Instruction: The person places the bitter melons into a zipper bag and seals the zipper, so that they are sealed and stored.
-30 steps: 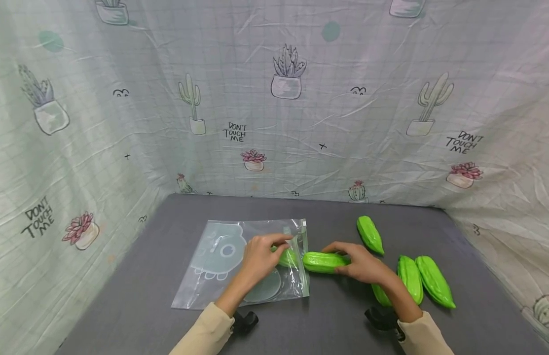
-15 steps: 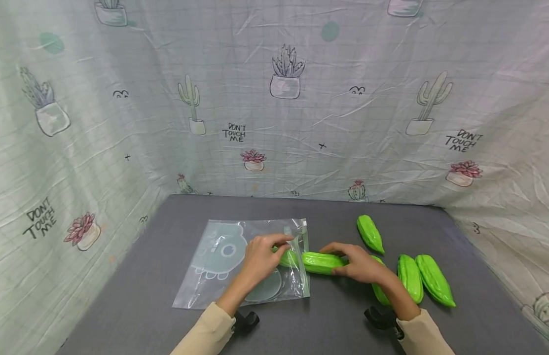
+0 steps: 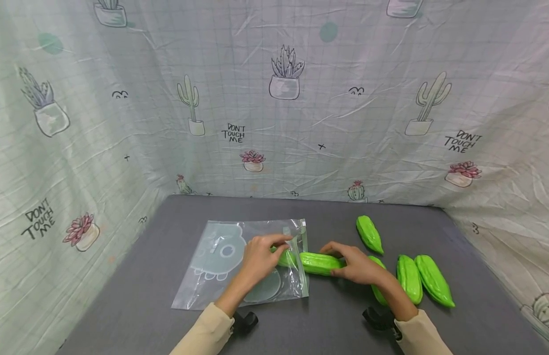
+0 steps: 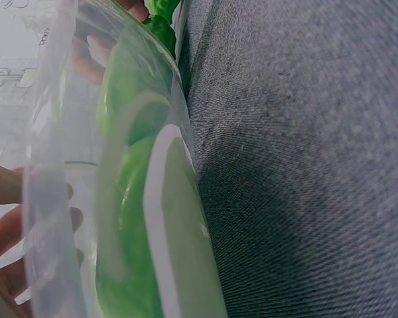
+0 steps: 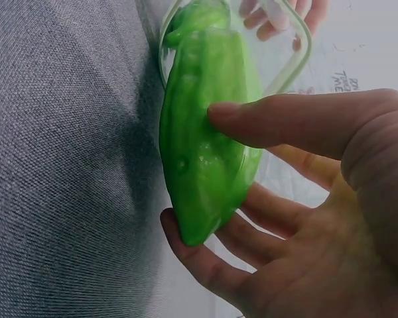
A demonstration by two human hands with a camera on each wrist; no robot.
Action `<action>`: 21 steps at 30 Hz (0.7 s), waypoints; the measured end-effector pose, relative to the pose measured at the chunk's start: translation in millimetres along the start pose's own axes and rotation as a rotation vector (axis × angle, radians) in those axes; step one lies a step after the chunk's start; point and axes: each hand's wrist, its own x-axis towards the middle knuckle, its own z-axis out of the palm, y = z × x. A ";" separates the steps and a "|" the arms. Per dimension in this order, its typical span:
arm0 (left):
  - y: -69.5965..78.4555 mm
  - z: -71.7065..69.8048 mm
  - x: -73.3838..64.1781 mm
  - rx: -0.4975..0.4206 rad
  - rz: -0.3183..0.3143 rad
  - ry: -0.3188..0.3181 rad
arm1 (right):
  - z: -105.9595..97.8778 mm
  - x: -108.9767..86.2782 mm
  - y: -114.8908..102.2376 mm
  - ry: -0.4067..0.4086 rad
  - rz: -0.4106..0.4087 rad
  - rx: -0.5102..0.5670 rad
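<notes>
A clear zip bag (image 3: 196, 291) with a pale printed cartoon lies flat at the table's middle left, its mouth toward the right. My left hand (image 3: 261, 256) pinches the bag's upper layer near that mouth, lifting it. Inside lies one green bitter melon (image 3: 286, 259), which also shows through the plastic in the left wrist view. Another ridged bitter melon (image 3: 317, 264) points its far end into the mouth. My right hand (image 3: 357, 265) grips this one by its outer end; in the right wrist view its thumb lies on top, with fingers along the opposite side.
Several more bitter melons lie to the right: one farther back (image 3: 369, 234), one partly behind the right forearm (image 3: 378, 291), and two side by side (image 3: 409, 280). A printed curtain (image 3: 301, 172) closes off the grey table's (image 3: 123, 296) back and sides.
My right hand has shifted slightly left, pushing the held bitter melon a little farther into the bag mouth. The left hand keeps its place on the bag.
</notes>
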 end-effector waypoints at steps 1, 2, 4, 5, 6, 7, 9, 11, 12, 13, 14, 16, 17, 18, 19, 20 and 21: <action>-0.1 0.1 -0.1 0.003 0.002 0.006 | 0.1 0.1 0.5 -0.001 -0.001 0.003; 0.0 0.0 -0.3 0.004 0.003 0.010 | 0.1 0.3 1.1 -0.003 -0.003 0.004; 0.2 -0.2 -0.6 0.008 0.001 0.015 | 0.5 0.9 2.3 -0.008 -0.006 0.011; 0.5 -0.4 -0.8 0.009 -0.002 0.015 | 0.9 1.2 3.0 -0.011 -0.006 0.015; 0.9 -0.8 -1.0 0.009 -0.007 0.012 | 1.1 1.5 3.5 -0.013 -0.008 0.017; 1.0 -0.9 -1.3 0.010 -0.010 0.014 | 1.5 1.9 4.0 -0.015 -0.009 0.020; 1.3 -1.3 -1.8 0.011 -0.015 0.013 | 2.1 2.4 4.5 -0.017 -0.011 0.024; 1.5 -1.7 -1.9 0.012 -0.017 0.015 | 2.2 2.6 4.4 -0.015 -0.011 0.029; 1.6 -1.8 -1.8 0.012 -0.017 0.016 | 2.1 2.6 4.1 -0.013 -0.013 0.030; 1.7 -1.9 -1.6 0.011 -0.017 0.017 | 1.9 2.6 3.7 -0.010 -0.013 0.031; 1.8 -2.1 -1.4 0.012 -0.017 0.015 | 1.8 2.4 3.3 -0.006 -0.014 0.031; 2.1 -2.4 -0.6 0.010 -0.015 0.013 | 1.8 2.0 2.7 0.000 -0.017 0.028; 2.2 -2.5 -0.3 0.010 -0.014 0.012 | 1.9 1.9 2.3 0.004 -0.019 0.025; 2.3 -2.6 -0.1 0.011 -0.013 0.012 | 2.0 1.7 1.9 0.007 -0.021 0.020; 2.5 -2.8 0.1 0.014 -0.011 0.012 | 2.2 1.6 1.5 0.009 -0.023 0.016; 2.5 -2.9 0.2 0.015 -0.011 0.012 | 2.4 1.6 1.2 0.010 -0.025 0.013; 2.5 -3.0 0.2 0.017 -0.010 0.012 | 2.6 1.7 0.7 0.010 -0.028 0.008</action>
